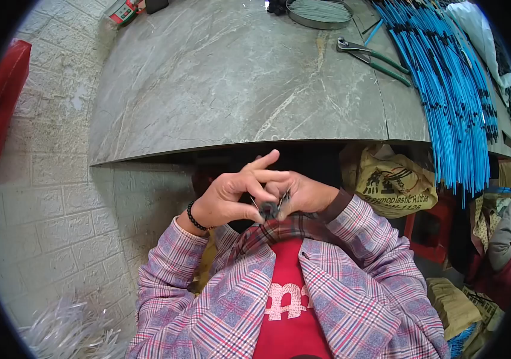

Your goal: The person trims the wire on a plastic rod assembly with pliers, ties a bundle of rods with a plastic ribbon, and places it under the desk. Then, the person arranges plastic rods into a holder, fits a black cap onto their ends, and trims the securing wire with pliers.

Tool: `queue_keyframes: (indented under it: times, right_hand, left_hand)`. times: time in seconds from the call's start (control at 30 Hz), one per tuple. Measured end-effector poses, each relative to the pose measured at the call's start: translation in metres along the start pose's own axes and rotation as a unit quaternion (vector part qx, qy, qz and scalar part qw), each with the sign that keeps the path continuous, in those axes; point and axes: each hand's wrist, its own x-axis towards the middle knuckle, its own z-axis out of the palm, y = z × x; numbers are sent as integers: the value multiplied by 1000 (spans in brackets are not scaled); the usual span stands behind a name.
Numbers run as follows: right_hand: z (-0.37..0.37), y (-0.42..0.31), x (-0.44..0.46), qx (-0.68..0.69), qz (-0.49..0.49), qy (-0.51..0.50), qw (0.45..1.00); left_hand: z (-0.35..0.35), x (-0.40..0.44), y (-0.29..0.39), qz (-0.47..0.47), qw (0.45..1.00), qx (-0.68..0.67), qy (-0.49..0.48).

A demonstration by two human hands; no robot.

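My left hand [228, 197], with a dark bead bracelet on the wrist, is closed in a pinch in front of my chest. Its thumb and a finger meet a small dark piece [269, 210] with thin shiny ends like wire. My right hand [306, 194] pinches the same piece from the other side, and the fingers of both hands cross and touch. Much of the piece is covered by the fingers, so its exact kind cannot be made out. Both hands are just off the near edge of the grey marbled table [225, 78].
On the table lie green-handled pincers [375, 61], a round tin of thin pale pieces [320, 13] and a large bundle of blue cables [441, 90] overhanging the edge. A printed sack [394, 182] stands below. Another person's sleeve [506, 233] shows at right, a red stool [3, 107] at left.
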Motion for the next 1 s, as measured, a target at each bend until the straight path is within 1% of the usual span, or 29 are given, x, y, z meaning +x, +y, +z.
queue_keyframes:
  times: [0.07, 0.1, 0.13, 0.23, 0.27, 0.3, 0.33, 0.37, 0.4, 0.47, 0.53, 0.57, 0.63, 0.67, 0.7, 0.77, 0.8, 0.87, 0.9, 0.93, 1.0]
  right_hand:
    - [4, -5, -7, -42, 70, -45, 996]
    - [6, -8, -10, -64, 105, -67, 990]
    - [6, -9, -13, -65, 105, -64, 990]
    - [7, -12, -21, 16, 52, 43, 998]
    - [6, -10, -19, 13, 50, 41, 998]
    - [4, -7, -14, 25, 7, 107, 994]
    - [1, -2, -8, 38, -36, 172, 984]
    - [0, 0, -2, 51, -79, 234, 968]
    - [1, 2, 3, 48, -81, 229, 969]
    - [11, 9, 9, 20, -100, 253, 962]
    - [16, 11, 10, 9, -105, 261, 959]
    - [19, 9, 9, -74, -84, 277, 954]
    - [25, -1, 8, -239, -40, 300, 923]
    - [29, -2, 6, -238, -39, 299, 923]
    - [33, -3, 5, -318, -100, 309, 891]
    - [37, -3, 2, -465, -218, 319, 797]
    - [36, -2, 1, -464, -217, 319, 798]
    - [28, 0, -1, -426, -184, 282, 839]
    - [25, 0, -2, -408, -167, 263, 858]
    - [23, -2, -3, -408, -166, 263, 858]
    - [19, -4, -4, -363, -140, 234, 891]
  left_hand:
    - [2, 4, 4, -10, 995, 43, -94]
    - [3, 5, 2, -10, 994, 41, -97]
    - [3, 5, -2, -1, 993, 47, -110]
    - [5, 8, -6, 21, 988, 66, -137]
    - [12, 8, -7, -28, 1000, -7, 11]
    - [18, 9, -7, -75, 981, -80, 158]
    - [24, 10, -7, -118, 934, -152, 301]
    - [29, 11, -7, -113, 935, -149, 302]
    - [34, 13, -7, -80, 950, -63, 296]
    - [40, 11, -7, -23, 954, 107, 279]
    - [36, 6, -6, -39, 955, 105, 275]
    - [32, 5, -4, -54, 957, 103, 264]
    - [24, 4, -1, -68, 959, 100, 256]
    - [21, 3, 2, -76, 961, 101, 246]
    - [17, 2, 5, -84, 963, 102, 235]
    - [11, 2, 9, -92, 964, 103, 227]
    - [10, 1, 9, -87, 970, 103, 204]
    - [7, 2, 11, -76, 980, 103, 153]
    - [5, 2, 12, -76, 980, 101, 153]
    - [2, 2, 14, -79, 983, 104, 126]
    - [-2, 2, 18, -85, 988, 111, 72]
